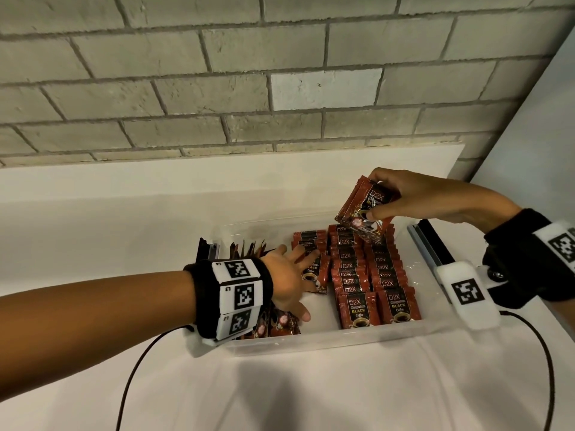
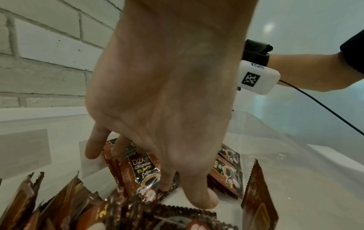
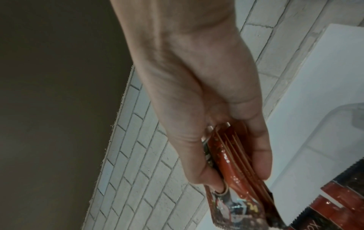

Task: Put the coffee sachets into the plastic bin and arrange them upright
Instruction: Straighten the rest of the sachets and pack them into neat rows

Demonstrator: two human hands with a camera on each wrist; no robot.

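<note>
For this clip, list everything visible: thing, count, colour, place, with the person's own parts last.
plastic bin: one, clear, on the counter.
sachets in rows: many, red, right half of the bin.
loose sachets: several, red, left half of the bin.
held sachets: a small stack, red, above the bin.
counter: white.
brick wall: grey, behind.
wristbands: two, black with white tags.
left hand: spread, reaching into the bin.
right hand: pinches the held sachets.

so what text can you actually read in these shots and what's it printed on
"D2X": front of the coffee sachets in the plastic bin.
"BLACK Coffee": same sachet fronts; clearest under the left hand.
Word between "D2X" and "BLACK": too blurred to read.
"L3", "L2": left wristband, beside its square codes.
Sachet stack in the right hand: only "D2X" shows.
</note>
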